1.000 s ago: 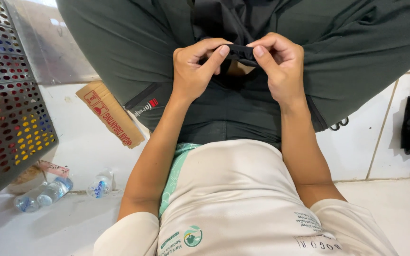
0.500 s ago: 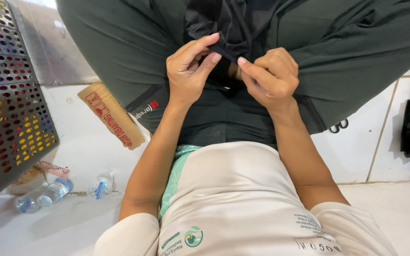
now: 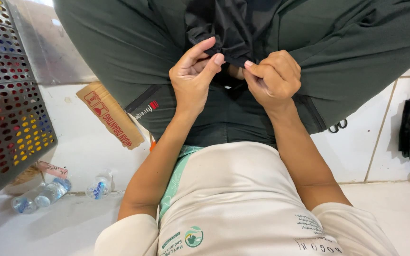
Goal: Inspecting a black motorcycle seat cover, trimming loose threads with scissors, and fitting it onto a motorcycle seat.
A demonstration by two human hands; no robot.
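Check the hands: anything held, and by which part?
Both hold the black fabric garment by its lower edge: left hand and right hand pinch it between thumb and fingers.

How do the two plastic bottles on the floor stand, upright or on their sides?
On their sides. Both bottles lie flat on the white floor, beside the perforated basket.

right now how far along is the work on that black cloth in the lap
Done: nothing finished shows. In hand: the left hand and right hand pinch one edge of the black cloth between thumb and fingers, over the dark green trousers. Left: the rest of the cloth hangs bunched and unhandled above the hands.
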